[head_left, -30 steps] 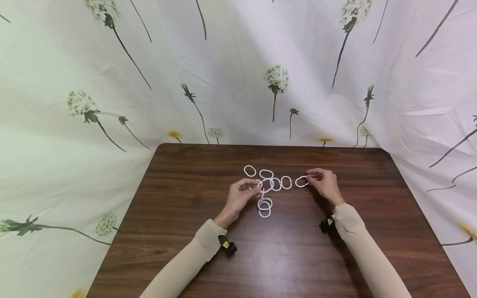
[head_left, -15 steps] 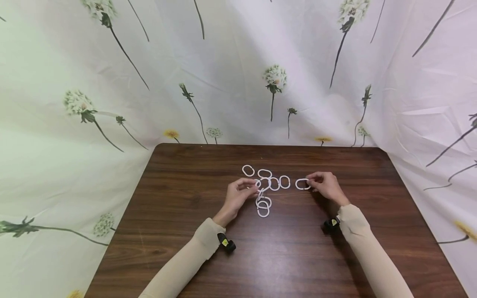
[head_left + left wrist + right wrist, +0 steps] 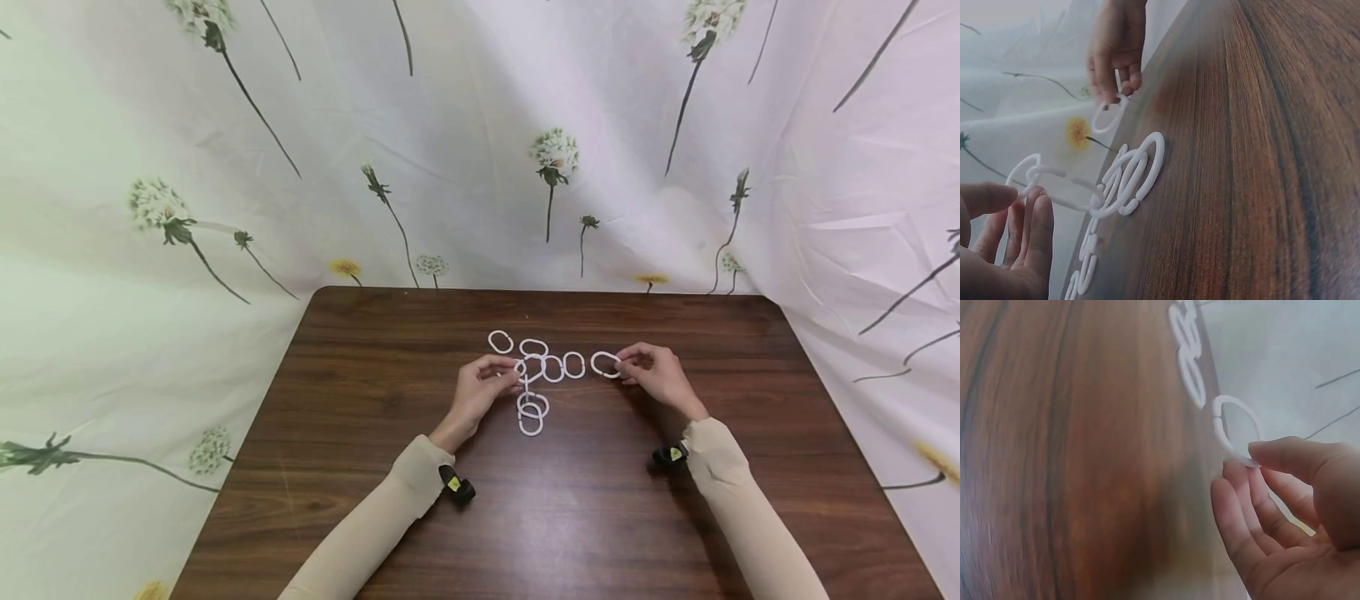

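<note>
My left hand point(image 3: 480, 390) pinches a white oval plastic chain link point(image 3: 1020, 164) between thumb and fingertips. Hooked through that one is a second link point(image 3: 1067, 205), raised at this end, which runs on to other links in the left wrist view. Right of the group, my right hand point(image 3: 660, 377) pinches a single loose link point(image 3: 1218, 428) by one end. A small gap shows in this link's side, which faces the table side in the right wrist view. Between the hands lie several links, among them an upright oval point(image 3: 574, 365) nearest the right hand's link.
A separate link point(image 3: 500, 342) lies behind the left hand. Two overlapping links point(image 3: 531, 419) lie toward the front. Everything is on a dark wooden table point(image 3: 570, 517), with a flower-printed cloth point(image 3: 480, 167) hanging behind and at both sides.
My right hand has shifted slightly right since the first frame, and its link has turned from tilted to level to tilted the other way. The left hand has stayed nearly still.
</note>
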Demonstrator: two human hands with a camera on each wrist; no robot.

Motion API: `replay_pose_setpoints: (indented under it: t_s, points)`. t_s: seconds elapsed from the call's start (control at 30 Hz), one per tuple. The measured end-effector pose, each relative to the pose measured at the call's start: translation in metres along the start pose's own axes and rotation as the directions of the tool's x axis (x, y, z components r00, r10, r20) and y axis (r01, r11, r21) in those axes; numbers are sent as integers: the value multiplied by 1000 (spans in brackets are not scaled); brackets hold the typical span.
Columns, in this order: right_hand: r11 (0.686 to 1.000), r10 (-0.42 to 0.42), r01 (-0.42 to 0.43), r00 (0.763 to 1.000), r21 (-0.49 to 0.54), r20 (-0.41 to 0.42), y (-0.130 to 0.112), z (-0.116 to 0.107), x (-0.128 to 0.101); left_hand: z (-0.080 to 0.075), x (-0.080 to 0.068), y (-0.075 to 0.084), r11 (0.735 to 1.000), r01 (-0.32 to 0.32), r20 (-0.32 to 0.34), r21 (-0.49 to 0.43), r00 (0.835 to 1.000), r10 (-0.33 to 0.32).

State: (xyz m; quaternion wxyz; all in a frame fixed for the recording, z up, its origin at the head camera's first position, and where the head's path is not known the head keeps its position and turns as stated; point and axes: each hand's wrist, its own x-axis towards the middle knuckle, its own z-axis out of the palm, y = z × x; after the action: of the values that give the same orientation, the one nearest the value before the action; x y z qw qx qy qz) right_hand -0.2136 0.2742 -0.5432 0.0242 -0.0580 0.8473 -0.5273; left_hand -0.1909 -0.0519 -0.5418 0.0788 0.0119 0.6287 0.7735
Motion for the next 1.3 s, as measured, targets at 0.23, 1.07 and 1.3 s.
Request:
replay_pose_setpoints:
  t_s: [0.23,1.07,1.3]
  points:
    - [995,-34,34,999,92,6,-23,11,-2,1,0,-1,1000,-8,9,-1,1000,8]
    - [964,-135,126,990,234,25,-64,42,1,7,-1,1,1000,-10,16,-7,1000,10]
    - [952,-118,108,993,287,18,-68,53,2,9,1,0,1000,-16,18,9,1000,16]
